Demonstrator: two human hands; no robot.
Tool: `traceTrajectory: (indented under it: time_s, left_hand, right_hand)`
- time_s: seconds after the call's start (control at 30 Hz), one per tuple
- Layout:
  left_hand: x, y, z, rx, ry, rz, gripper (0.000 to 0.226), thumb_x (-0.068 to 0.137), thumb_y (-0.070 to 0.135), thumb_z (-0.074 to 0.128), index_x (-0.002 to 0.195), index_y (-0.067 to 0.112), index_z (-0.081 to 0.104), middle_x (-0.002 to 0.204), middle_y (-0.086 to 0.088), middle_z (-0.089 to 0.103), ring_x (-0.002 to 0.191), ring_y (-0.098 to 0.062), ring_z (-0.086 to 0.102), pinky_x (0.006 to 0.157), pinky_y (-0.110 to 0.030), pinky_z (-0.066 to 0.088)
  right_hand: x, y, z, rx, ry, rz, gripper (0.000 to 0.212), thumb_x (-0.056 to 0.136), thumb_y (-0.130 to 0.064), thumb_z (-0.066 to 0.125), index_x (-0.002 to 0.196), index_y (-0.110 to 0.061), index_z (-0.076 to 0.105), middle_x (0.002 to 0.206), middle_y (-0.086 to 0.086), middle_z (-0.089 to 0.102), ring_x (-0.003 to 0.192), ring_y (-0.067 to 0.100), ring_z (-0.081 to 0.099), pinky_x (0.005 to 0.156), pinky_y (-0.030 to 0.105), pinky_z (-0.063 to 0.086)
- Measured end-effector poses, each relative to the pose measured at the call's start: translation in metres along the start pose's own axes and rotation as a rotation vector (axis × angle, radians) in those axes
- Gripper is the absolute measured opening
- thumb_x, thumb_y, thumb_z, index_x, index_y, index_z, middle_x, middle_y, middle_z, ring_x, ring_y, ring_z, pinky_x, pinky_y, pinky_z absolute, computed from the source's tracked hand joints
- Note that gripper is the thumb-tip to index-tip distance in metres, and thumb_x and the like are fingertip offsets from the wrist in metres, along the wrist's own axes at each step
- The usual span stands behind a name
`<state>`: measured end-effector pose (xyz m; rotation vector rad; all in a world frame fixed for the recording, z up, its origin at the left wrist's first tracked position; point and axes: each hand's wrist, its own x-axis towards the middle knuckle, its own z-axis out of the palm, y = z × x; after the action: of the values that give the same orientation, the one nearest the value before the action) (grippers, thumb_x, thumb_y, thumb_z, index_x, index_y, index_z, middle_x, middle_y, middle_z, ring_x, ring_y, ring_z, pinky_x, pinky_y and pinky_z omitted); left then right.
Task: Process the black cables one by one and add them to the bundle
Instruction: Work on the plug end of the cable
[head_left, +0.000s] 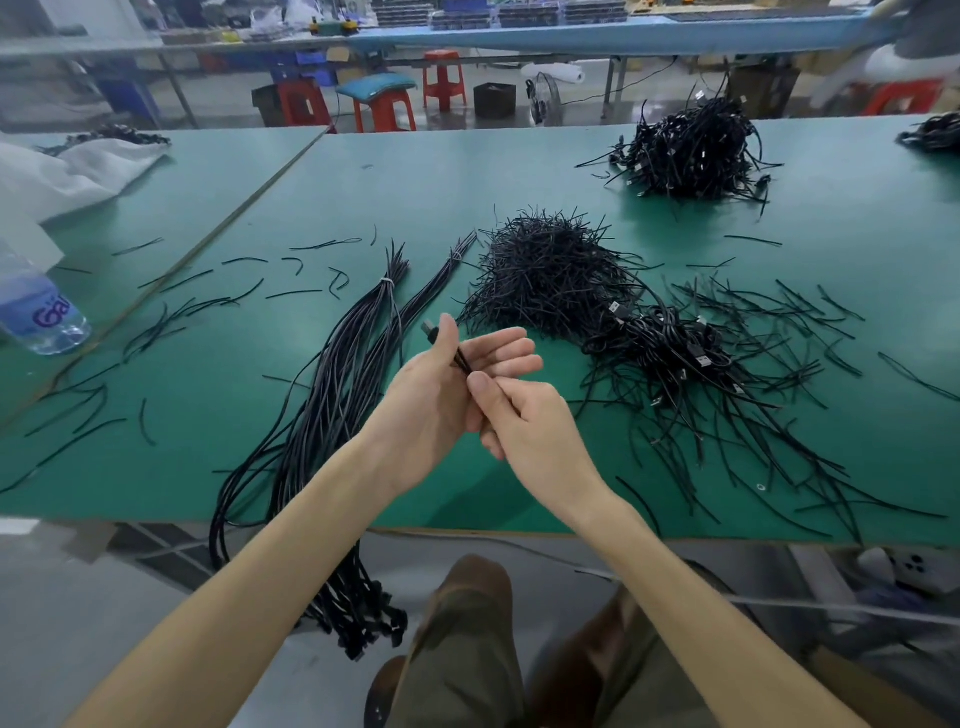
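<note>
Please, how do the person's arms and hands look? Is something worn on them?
Both are bare. The left hand and right hand show no gloves, rings or markings. The left forearm and right forearm show no sleeves, watch or bracelet within the frame.

We can read only one piece of lettering: large purple letters, "Ga", with the rest cut off, on the pale blue label (51, 310) of the clear bottle (62, 332) at far left. Any other print is too small or blurred for us to read.
</note>
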<state>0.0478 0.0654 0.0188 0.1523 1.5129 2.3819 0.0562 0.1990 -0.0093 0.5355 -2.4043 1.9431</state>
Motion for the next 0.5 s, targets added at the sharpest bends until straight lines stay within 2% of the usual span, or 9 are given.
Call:
traceTrajectory:
  time_s: [0.07,0.13,0.2,0.23,0.33,0.43,0.5]
  left_hand:
    - [0.0,0.0,-0.001,-0.075,0.023,0.005,0.068,0.099,0.058,0.032,0.132,0.006,0.059,0.108,-0.002,0.075,0.088,-0.014,0.072,0.052,-0.025,0.052]
    - [0.001,0.004,-0.003,-0.219,0.032,0.037,0.061,0.104,0.055,0.032,0.129,0.006,0.061,0.092,0.002,0.07,0.074,-0.012,0.066,0.06,-0.024,0.054]
    - [0.002,0.011,-0.008,-0.319,0.045,0.088,0.054,0.107,0.048,0.034,0.112,0.01,0.071,0.084,0.006,0.066,0.068,-0.009,0.059,0.068,-0.021,0.054]
    - [0.001,0.014,-0.011,-0.319,0.044,0.099,0.053,0.107,0.047,0.035,0.102,0.012,0.076,0.081,0.007,0.064,0.061,-0.007,0.055,0.067,-0.02,0.053]
    - [-0.001,0.015,-0.013,-0.195,-0.008,0.094,0.057,0.107,0.049,0.033,0.083,0.017,0.074,0.068,0.009,0.054,0.036,-0.003,0.033,0.055,-0.017,0.044]
    - [-0.008,0.016,-0.018,0.029,-0.02,0.126,0.054,0.106,0.05,0.033,0.078,0.018,0.067,0.059,0.009,0.045,0.037,-0.006,0.018,0.048,-0.02,0.026]
    - [-0.012,0.02,-0.021,0.341,-0.039,0.132,0.054,0.106,0.05,0.036,0.072,0.02,0.064,0.055,0.007,0.046,0.039,-0.008,0.023,0.045,-0.021,0.019]
  right_hand:
    - [0.001,-0.001,-0.001,0.049,-0.027,0.019,0.05,0.106,-0.038,0.051,0.064,-0.014,0.062,0.048,-0.002,0.053,0.045,0.007,0.045,0.052,0.017,0.037]
    - [0.0,0.001,-0.003,0.074,-0.053,0.065,0.05,0.105,-0.04,0.052,0.062,-0.017,0.061,0.048,-0.003,0.051,0.045,0.009,0.043,0.053,0.018,0.037]
    - [-0.002,0.003,-0.007,0.09,-0.098,0.11,0.05,0.105,-0.04,0.053,0.063,-0.014,0.058,0.047,-0.006,0.048,0.045,0.01,0.039,0.053,0.021,0.035]
    - [-0.003,0.004,-0.008,0.136,-0.124,0.133,0.049,0.104,-0.04,0.054,0.065,-0.012,0.056,0.047,-0.006,0.045,0.045,0.01,0.036,0.051,0.02,0.033]
    - [-0.003,0.008,-0.015,0.324,-0.186,0.207,0.045,0.101,-0.04,0.058,0.066,-0.012,0.055,0.048,-0.004,0.036,0.045,0.011,0.026,0.049,0.019,0.026]
    - [-0.001,0.013,-0.024,0.418,-0.28,0.361,0.047,0.1,-0.045,0.06,0.062,-0.019,0.05,0.051,-0.004,0.029,0.046,0.012,0.023,0.047,0.02,0.025]
    - [0.002,0.018,-0.032,0.402,-0.262,0.48,0.049,0.1,-0.046,0.057,0.06,-0.023,0.042,0.052,-0.005,0.026,0.045,0.012,0.02,0.045,0.021,0.022]
